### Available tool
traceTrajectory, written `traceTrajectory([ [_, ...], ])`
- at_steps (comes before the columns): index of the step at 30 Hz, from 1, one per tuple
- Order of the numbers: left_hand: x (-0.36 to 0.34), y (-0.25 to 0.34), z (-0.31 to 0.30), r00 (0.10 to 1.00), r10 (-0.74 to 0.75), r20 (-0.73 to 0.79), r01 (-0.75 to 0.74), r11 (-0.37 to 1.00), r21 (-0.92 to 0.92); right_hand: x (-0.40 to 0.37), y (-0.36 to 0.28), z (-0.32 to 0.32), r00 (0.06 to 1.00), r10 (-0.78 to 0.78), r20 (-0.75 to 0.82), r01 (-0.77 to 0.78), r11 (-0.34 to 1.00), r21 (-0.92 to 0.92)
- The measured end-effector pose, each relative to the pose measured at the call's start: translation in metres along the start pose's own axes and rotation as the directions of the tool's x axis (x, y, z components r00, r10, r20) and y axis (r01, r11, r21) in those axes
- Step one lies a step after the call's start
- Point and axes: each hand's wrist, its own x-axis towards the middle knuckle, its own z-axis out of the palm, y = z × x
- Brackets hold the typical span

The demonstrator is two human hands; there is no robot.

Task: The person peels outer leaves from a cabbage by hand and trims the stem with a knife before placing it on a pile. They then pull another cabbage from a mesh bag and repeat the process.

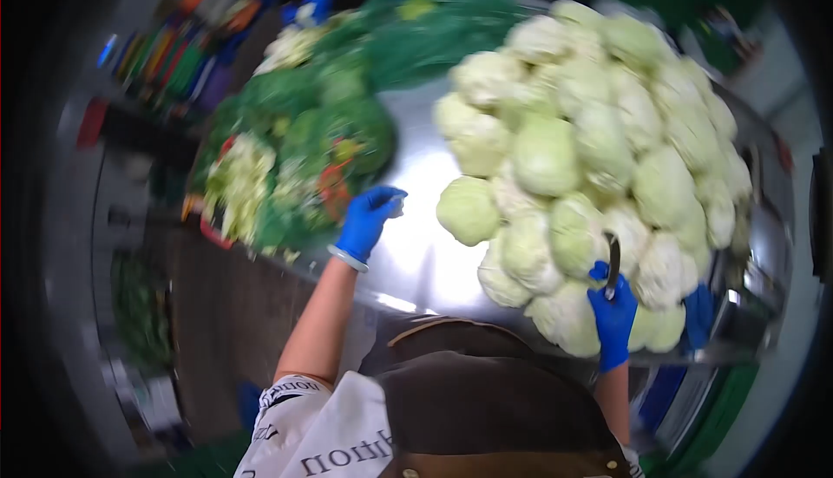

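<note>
My left hand (pixel 363 225), in a blue glove, is over the bare metal between the net sacks and the cabbages. Its fingers are drawn together, with something small and pale at their tips that I cannot make out. My right hand (pixel 614 311), also gloved in blue, is closed on a knife (pixel 614 257) with a dark, curved blade pointing up and away from me. That hand is in front of the near right side of a large heap of pale green cabbages (pixel 545 155). One cabbage (pixel 468 210) sits at the heap's left edge, closest to my left hand.
Green net sacks (pixel 343 109) lie on the left of the steel table (pixel 412 144). Loose cabbage leaves (pixel 243 179) are piled at its left edge. Another person's blue-gloved hand (pixel 323 1) is at the far left. A blue cloth-like item (pixel 698 315) lies right of the heap.
</note>
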Motion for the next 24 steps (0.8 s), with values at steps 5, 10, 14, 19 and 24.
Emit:
traceTrajectory([
  [5, -0.084, -0.107, -0.108, 0.882, -0.133, -0.453, 0.105, 0.991, -0.087, -0.016, -0.046, 0.095, 0.766, 0.212, 0.607, -0.277, 0.961, 0.015],
  [10, -0.135, -0.162, -0.172, 0.736, -0.078, -0.673, 0.036, 0.996, -0.077, -0.016, -0.085, 0.184, 0.540, 0.085, 0.838, -0.010, 0.995, -0.095],
  [14, -0.151, -0.190, -0.246, 0.634, -0.010, -0.773, -0.018, 0.999, -0.027, -0.019, -0.111, 0.257, 0.543, 0.066, 0.837, 0.020, 0.996, -0.091],
  [19, -0.131, -0.222, -0.375, 0.441, 0.284, -0.851, 0.049, 0.939, 0.340, -0.051, -0.130, 0.380, 0.568, 0.146, 0.810, -0.263, 0.965, 0.010],
  [24, -0.086, -0.234, -0.449, 0.718, 0.387, -0.579, 0.154, 0.723, 0.674, -0.091, -0.165, 0.525, 0.561, 0.189, 0.806, -0.440, 0.893, 0.097],
])
